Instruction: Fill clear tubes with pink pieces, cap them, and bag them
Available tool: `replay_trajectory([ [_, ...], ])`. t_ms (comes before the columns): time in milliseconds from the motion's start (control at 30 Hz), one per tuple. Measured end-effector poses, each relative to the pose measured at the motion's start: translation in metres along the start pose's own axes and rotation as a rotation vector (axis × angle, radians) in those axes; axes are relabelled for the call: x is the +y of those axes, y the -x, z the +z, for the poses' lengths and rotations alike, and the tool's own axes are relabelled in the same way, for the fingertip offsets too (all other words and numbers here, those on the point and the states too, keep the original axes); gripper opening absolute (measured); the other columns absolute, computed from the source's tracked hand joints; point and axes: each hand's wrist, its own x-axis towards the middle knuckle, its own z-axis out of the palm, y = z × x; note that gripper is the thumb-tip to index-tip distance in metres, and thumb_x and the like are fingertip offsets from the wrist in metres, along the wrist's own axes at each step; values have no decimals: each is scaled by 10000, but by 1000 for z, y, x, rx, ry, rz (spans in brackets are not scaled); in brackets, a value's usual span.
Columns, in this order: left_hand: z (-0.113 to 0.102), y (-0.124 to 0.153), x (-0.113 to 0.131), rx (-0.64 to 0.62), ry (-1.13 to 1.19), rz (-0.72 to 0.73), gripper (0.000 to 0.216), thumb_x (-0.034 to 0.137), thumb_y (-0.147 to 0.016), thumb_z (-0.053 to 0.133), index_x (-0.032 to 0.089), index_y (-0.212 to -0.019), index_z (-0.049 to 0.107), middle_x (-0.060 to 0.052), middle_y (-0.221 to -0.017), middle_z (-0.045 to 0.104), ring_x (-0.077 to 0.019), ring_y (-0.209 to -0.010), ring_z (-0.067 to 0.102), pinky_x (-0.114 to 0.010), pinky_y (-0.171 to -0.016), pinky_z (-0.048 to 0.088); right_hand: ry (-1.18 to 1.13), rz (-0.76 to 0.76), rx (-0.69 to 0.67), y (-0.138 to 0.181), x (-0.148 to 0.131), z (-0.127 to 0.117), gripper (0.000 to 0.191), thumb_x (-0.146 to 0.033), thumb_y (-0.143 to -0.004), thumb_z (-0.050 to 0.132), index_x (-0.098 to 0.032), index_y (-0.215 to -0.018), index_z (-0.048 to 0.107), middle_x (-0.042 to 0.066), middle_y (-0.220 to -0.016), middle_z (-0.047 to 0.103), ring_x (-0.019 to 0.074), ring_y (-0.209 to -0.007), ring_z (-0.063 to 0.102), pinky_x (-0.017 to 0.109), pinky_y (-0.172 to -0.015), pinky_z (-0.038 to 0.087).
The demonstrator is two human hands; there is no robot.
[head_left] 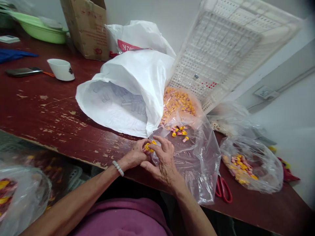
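Observation:
My left hand [136, 154], with a pale bead bracelet at its wrist, is curled around a few small pink pieces with yellow caps [147, 147]. My right hand [164, 157] is beside it; its index finger touches the yellow caps, while the thumb stays apart from the fingers. Just beyond my hands lies a clear plastic bag [197, 157]. Several loose yellow-capped pieces [179, 131] are near its mouth, and a large heap of them [178, 103] fills its far end. Left of it, a white sack [118, 105] lies with its mouth open.
A white plastic crate [221, 55] leans against the wall. Red-handled scissors [223, 190] and another bag of pieces [256, 164] lie right. Left are a white cup [61, 69], a phone [24, 71], a cardboard box [86, 29] and a green basin [40, 31]. Another bag [29, 190] is lower left.

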Motion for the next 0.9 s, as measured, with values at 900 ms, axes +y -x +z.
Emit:
replay_trajectory([
  [900, 6, 5, -8, -119, -255, 189, 365, 8, -531, 491, 147, -864, 546, 27, -767, 529, -96, -664, 458, -194, -585, 359, -948, 498, 388, -24, 18, 4, 228, -275, -672, 742, -202, -790, 562, 8, -966, 618, 141, -849, 641, 304, -795, 503],
])
